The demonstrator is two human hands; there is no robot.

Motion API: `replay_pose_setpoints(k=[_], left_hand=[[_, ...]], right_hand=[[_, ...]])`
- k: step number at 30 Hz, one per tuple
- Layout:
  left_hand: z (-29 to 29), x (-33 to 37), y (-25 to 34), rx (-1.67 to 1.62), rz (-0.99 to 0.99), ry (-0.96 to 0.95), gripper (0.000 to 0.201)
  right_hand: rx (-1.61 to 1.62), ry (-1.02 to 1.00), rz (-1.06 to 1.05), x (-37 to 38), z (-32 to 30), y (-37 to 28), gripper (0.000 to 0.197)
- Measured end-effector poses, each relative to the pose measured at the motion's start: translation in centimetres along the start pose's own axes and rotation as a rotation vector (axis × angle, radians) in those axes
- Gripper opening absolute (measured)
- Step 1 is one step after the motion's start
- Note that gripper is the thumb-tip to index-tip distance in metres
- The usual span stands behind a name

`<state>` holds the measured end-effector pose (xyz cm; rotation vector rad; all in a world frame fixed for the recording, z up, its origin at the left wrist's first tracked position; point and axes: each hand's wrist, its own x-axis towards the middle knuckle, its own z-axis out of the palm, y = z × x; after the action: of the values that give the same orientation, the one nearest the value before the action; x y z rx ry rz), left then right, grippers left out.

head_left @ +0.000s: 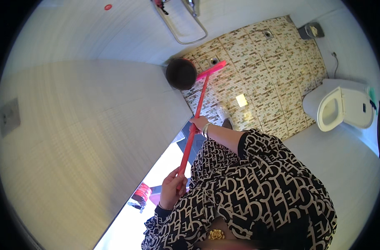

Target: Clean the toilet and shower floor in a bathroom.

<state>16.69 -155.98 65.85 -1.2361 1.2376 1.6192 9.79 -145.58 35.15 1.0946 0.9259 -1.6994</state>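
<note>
Both my hands are closed round the red handle (201, 96) of a floor squeegee. Its narrow pink head (212, 70) lies on the patterned tile floor (260, 79), close to a round drain (214, 61). My left hand (173, 188) grips the handle near its upper end, in front of my body. Farther down the handle, my right hand (199, 123) is wrapped round it, with a bracelet at the wrist. A dark round bucket (181, 74) stands by the wall, right beside the left end of the pink head.
On the right is a white toilet (330, 109) with its lid raised. A grey bin (311, 31) sits in the far right corner near another drain (268, 34). A washbasin (183, 25) juts from the far wall. My shoe (223, 111) is near a pale yellow square (241, 100).
</note>
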Motion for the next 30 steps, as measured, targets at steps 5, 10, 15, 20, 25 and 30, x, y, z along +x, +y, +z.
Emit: replay_pose_setpoints(k=[5,10,15,20,25,30], left_hand=[[2.2,3.8,-1.6,0.298,0.073,-0.047,0.048],[5.2,7.6,-5.0,0.303,0.122,-0.166,0.052],[3.8,2.5,-6.3,0.289,0.100,-0.145,0.049],[2.0,-2.1,-9.3,0.502,0.134,-0.047,0.047],[0.7,0.6,-12.5,0.462,0.105,-0.039,0.042],[3.1,3.0,-13.4,0.427,0.102,-0.156,0.035]], right_hand=[[0.260,0.005,0.049,2.8,-4.0,-0.2,0.017],[0.359,0.159,-0.160,2.5,-8.4,-1.0,0.018],[0.357,0.033,-0.186,-4.4,-6.7,2.5,0.017],[0.612,-0.020,0.073,-8.6,-4.0,9.5,0.016],[0.518,0.068,0.088,-10.0,-3.1,12.7,0.012],[0.667,0.058,-0.105,-12.1,-4.5,11.6,0.020]])
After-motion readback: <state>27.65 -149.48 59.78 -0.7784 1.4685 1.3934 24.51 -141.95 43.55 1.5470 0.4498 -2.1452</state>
